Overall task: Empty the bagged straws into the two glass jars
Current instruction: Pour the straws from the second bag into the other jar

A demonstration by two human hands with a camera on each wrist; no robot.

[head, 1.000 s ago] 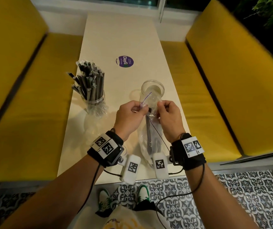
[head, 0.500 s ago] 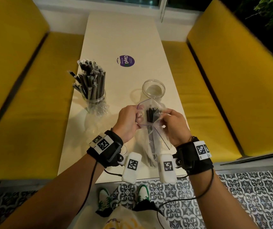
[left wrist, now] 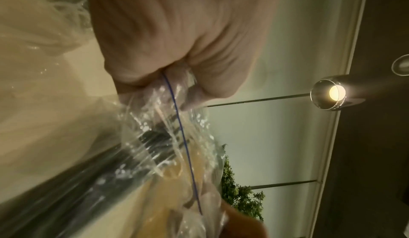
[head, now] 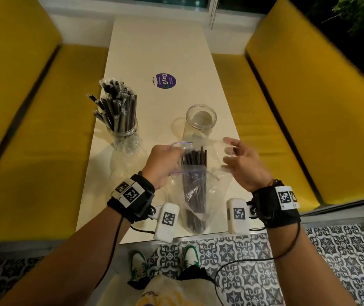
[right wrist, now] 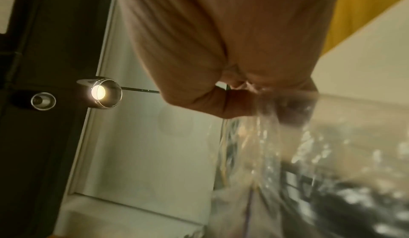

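Observation:
A clear zip bag (head: 195, 195) of black straws (head: 193, 171) stands on the near end of the table, its mouth pulled wide and the straw tips showing. My left hand (head: 167, 159) pinches the blue-lined zip edge (left wrist: 175, 101) on the left side. My right hand (head: 235, 154) holds the bag's right lip (right wrist: 263, 112) with loosely curled fingers. Just beyond the bag stands an empty glass jar (head: 201, 117). A second jar (head: 125, 131) at the left is packed with wrapped black straws (head: 117, 104).
A crumpled empty plastic bag (head: 130, 154) lies beside the full jar. A purple round sticker (head: 165, 80) marks the cream table (head: 154, 47) farther back. Yellow benches (head: 44, 129) flank both sides. The table's near edge is right under my wrists.
My hands have moved apart, pulling the bag's zip open. The mouth now gapes and the black straw ends stand exposed between my hands.

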